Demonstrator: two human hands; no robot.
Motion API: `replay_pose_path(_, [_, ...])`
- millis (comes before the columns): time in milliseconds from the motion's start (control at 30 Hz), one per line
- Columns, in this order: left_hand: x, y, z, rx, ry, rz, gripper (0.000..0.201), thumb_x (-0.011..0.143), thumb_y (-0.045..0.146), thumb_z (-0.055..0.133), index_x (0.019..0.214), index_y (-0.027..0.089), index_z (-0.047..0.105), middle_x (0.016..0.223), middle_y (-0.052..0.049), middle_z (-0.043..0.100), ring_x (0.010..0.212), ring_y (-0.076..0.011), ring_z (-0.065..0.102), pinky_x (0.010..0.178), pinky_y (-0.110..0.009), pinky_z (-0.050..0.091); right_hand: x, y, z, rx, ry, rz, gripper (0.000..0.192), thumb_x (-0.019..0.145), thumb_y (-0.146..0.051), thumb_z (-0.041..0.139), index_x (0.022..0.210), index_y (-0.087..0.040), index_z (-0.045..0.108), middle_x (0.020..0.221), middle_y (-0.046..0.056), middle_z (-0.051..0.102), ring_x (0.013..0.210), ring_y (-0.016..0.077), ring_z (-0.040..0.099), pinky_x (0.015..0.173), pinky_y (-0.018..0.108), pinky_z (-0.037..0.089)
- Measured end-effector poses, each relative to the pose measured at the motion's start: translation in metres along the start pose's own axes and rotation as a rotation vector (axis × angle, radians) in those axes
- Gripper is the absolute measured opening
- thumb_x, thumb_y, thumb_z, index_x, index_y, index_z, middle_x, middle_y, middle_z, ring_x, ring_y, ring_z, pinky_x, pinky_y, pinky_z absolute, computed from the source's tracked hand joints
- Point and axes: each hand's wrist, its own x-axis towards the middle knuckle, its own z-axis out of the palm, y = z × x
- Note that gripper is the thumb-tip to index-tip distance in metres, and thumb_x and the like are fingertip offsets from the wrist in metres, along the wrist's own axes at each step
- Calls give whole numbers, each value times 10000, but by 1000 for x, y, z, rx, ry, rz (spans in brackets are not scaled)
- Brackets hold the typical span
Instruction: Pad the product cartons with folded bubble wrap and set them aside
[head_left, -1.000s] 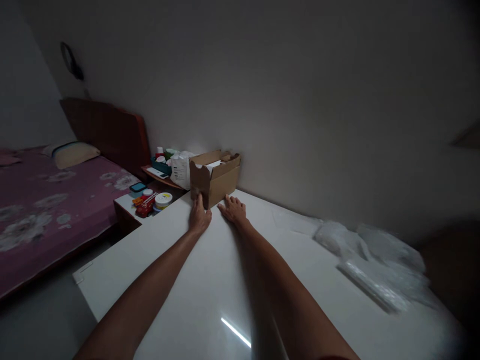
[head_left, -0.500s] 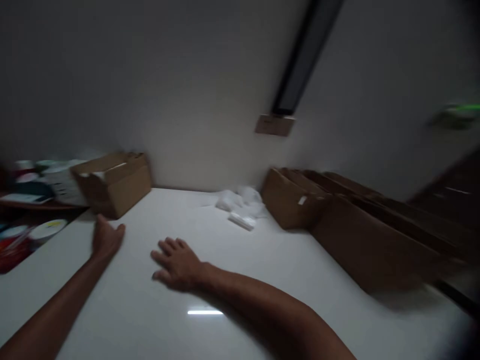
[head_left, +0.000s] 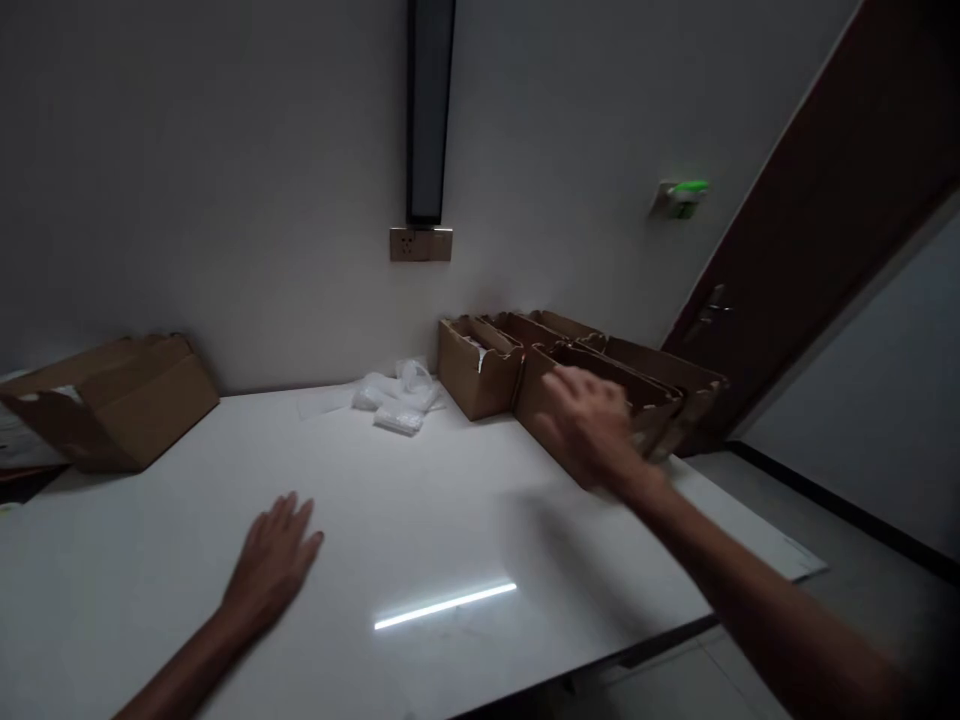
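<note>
Reaching across the white bench (head_left: 420,520), the right hand (head_left: 592,425) hovers blurred, fingers spread and holding nothing, in front of the nearest cardboard box (head_left: 600,400) in the row by the wall. That open box looks light and stiff, best taken by its side walls; its contents are hidden, while the box beside it (head_left: 480,370) shows something white. Resting flat on the bench, the left hand (head_left: 274,560) lies open and empty, with plastic bags (head_left: 397,400) well beyond and another carton (head_left: 112,400) far left.

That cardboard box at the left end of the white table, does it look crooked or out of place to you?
Yes. The cardboard box sits askew, angled to the wall, its corner poking past the table edge. The boxes on the right line up tidily. Nothing looks spilled or damaged.
</note>
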Motion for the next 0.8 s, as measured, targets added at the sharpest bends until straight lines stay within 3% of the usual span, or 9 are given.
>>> replay_pose_path(100, [-21,68,7,-117,-16,206,545,945,406,408,1427,185,536,1569,-133,406,1494,-305,308,1226,-544,215,23,54,-9,-137,-178,204,212,789,-245,669,966,-130,681,984,232,722,968,364,643,812,453,409])
replay_pose_path(167, [-33,100,12,-233,-40,336,515,935,378,473,1430,253,532,1573,-91,404,1489,-300,322,1231,-553,220,28,72,-9,-100,-267,204,68,774,-228,644,725,-183,656,720,139,708,744,281,659,675,349,391])
replay_pose_path(233, [-40,117,16,-345,-61,407,522,910,359,530,1428,298,530,1569,-64,414,1482,-297,339,1232,-555,234,22,79,-11,-35,-301,145,177,777,-214,604,599,-216,593,610,79,666,624,224,631,590,300,331])
replay_pose_path(400, [-41,113,13,-586,-41,229,611,853,319,565,1454,233,494,1537,-129,463,1428,-327,427,1160,-566,375,-27,61,-35,199,-304,-163,254,842,-220,521,593,-237,570,620,51,671,622,188,622,661,322,370])
replay_pose_path(500, [-47,108,7,-680,-31,164,756,816,386,622,1513,204,392,1562,-167,414,1436,-355,406,1157,-583,369,-66,38,-58,388,-219,-395,315,941,-219,415,770,-267,675,724,59,717,677,191,641,784,379,433])
replay_pose_path(600, [-60,116,-3,-743,-48,163,931,738,414,711,1550,209,302,1589,-171,362,1452,-381,367,1170,-588,348,-104,20,-82,494,-53,-457,186,933,-331,557,1040,-353,707,924,69,752,859,244,683,888,460,462])
replay_pose_path(667, [-69,126,-14,-769,-50,132,907,709,395,732,1520,223,366,1528,-166,450,1404,-397,427,1142,-580,394,-128,17,-91,593,126,-311,320,877,-452,635,1195,-425,665,1101,105,722,1029,328,654,920,554,459])
replay_pose_path(733, [-76,137,-27,-795,-61,106,782,701,382,734,1434,258,493,1383,-144,586,1295,-398,530,1085,-564,460,-151,19,-85,745,283,-7,321,897,-498,556,1196,-466,666,1160,133,688,1108,386,615,921,624,450])
replay_pose_path(800, [-80,144,-39,-822,-79,102,700,717,379,726,1387,292,541,1266,-120,647,1188,-376,593,1032,-539,506,-173,21,-62,896,211,296,305,932,-479,464,1120,-452,702,1162,125,692,1126,395,615,948,640,456])
